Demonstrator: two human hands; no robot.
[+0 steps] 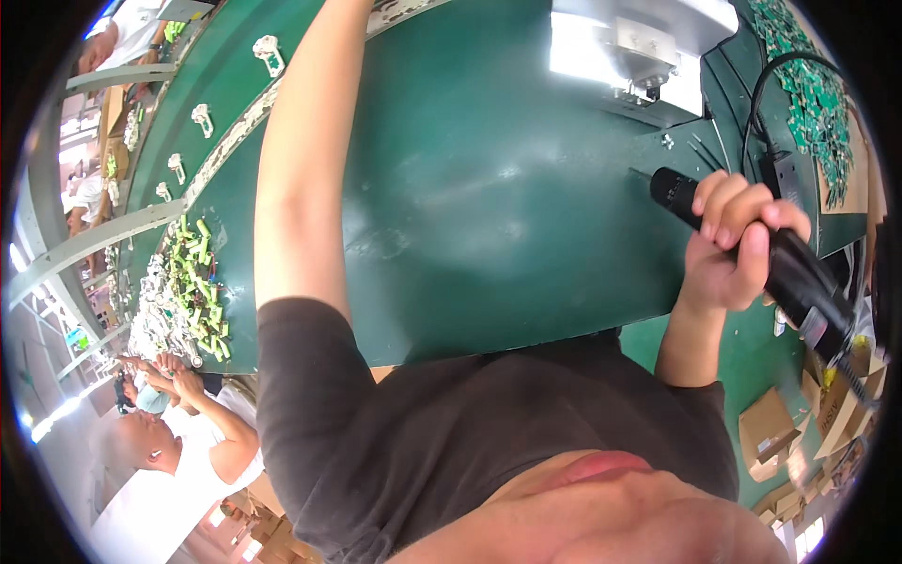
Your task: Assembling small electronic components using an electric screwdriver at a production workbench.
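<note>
My right hand [733, 235] is wrapped round a black electric screwdriver [810, 287] at the right side of the green table [489, 254]. The tool lies tilted, its thin bit pointing up and left over the tabletop, and a cord hangs from its rear end. Beyond the bit stands a white box-shaped machine [691, 19] with a metal block at its front. My left forearm [310, 160] stretches forward past the upper edge, so my left hand is out of view.
White plastic parts [269, 56] sit spaced along a green belt at the left. Yellow-green cylinders [195, 282] and white pieces [155, 310] lie heaped nearby, beside a seated person [202, 432]. Green circuit boards [808, 99] are piled far right. Cardboard boxes [766, 428] stand lower right.
</note>
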